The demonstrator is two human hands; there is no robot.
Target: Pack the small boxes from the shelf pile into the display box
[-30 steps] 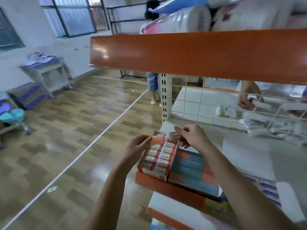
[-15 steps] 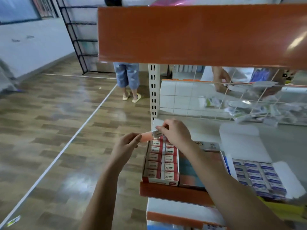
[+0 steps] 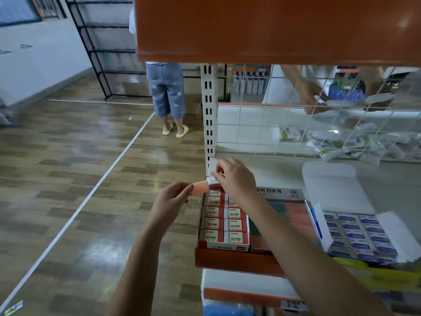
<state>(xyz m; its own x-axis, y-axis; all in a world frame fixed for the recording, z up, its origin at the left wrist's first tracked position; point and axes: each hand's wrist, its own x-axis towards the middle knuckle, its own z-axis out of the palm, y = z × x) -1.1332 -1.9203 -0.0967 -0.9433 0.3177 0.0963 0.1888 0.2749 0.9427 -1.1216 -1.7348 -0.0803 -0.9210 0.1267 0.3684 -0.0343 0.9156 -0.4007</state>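
Right hand [image 3: 234,179] pinches one small box [image 3: 211,180] over the display box's [image 3: 224,245] back edge; left hand [image 3: 170,199] grips its orange flap [image 3: 200,188]. Light, stiff card: hold by the sides.

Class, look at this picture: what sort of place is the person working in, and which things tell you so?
Probably a stationery shop: orange shelves on a slotted upright, display boxes of small packaged goods, and a wire mesh divider.
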